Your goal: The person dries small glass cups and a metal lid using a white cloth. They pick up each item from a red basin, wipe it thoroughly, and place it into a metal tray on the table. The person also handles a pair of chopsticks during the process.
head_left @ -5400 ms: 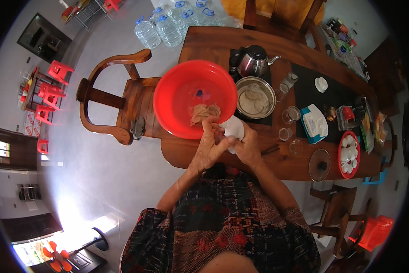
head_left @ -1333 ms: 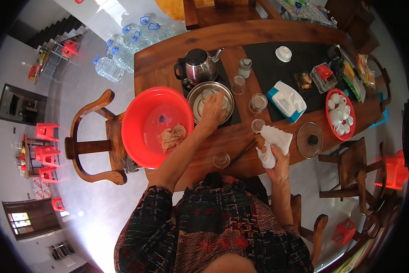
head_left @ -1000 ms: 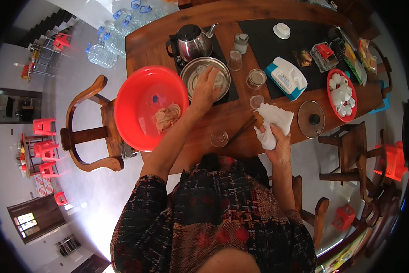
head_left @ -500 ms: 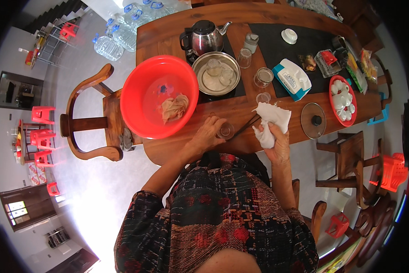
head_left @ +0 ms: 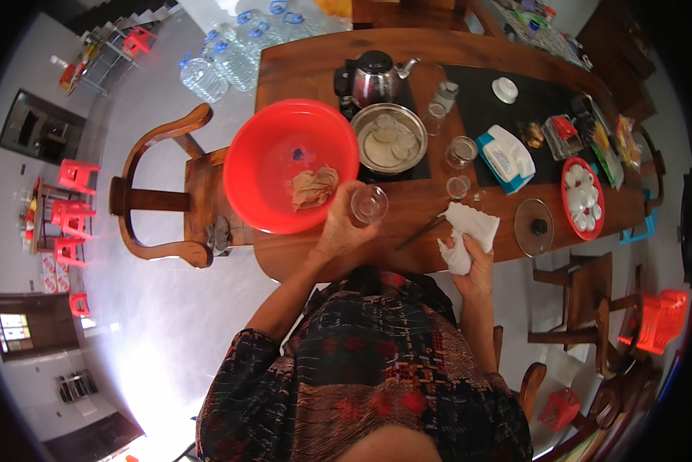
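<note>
My left hand [head_left: 344,225] grips a clear drinking glass [head_left: 370,204] above the table's near edge, just right of a large red basin [head_left: 242,173]. In the basin lies a crumpled tan cloth [head_left: 313,188]. My right hand [head_left: 475,269] is closed around a bunched white cloth [head_left: 473,225]. Beyond the hands, a steel pot [head_left: 359,154] holds several small glasses [head_left: 396,137]. Upturned glasses [head_left: 460,152] stand between the pot and a blue-and-white tissue pack [head_left: 507,158]. Dark chopsticks [head_left: 420,232] lie on the wood beside the white cloth.
A kettle [head_left: 376,81] stands behind the pot. On the right are a glass lid [head_left: 533,228] and a red tray [head_left: 574,223] of white cups. A wooden chair [head_left: 157,200] is at the left; large water bottles [head_left: 234,65] stand on the floor behind.
My left hand has lifted the glass off the table and turned it, apart from the white cloth. The right hand still holds the cloth, slightly lower. The whole view has shifted.
</note>
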The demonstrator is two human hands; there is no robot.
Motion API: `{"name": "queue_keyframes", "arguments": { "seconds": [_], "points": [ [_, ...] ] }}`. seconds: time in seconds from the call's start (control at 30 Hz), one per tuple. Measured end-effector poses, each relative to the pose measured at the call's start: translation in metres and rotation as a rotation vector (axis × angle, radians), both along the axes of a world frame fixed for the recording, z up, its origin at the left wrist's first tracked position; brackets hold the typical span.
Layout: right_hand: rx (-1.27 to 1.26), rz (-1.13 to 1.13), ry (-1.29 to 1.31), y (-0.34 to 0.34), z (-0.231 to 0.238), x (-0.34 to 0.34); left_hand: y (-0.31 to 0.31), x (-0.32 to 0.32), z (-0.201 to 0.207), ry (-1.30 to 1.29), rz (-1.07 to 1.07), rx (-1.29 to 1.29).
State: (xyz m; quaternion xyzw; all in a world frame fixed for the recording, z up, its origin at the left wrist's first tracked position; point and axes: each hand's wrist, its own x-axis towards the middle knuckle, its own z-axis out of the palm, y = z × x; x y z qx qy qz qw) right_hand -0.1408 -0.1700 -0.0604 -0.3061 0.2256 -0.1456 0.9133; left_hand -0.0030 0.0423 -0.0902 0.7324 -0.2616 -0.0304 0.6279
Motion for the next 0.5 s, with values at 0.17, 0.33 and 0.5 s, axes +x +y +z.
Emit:
{"name": "queue_keyframes", "arguments": {
  "seconds": [0.17, 0.33, 0.5],
  "points": [
    [-0.048, 0.07, -0.014, 0.002, -0.009, 0.006, 0.059, 0.059, 0.075, -0.638, 0.269, 0.364],
    [-0.006, 0.165, -0.087, 0.014, -0.009, 0.019, 0.1, 0.108, 0.094, -0.77, 0.194, 0.624],
    [-0.011, 0.129, 0.0, 0.025, -0.007, 0.024, 0.115, 0.134, 0.086, -0.775, 0.15, 0.7]
  ]
}}
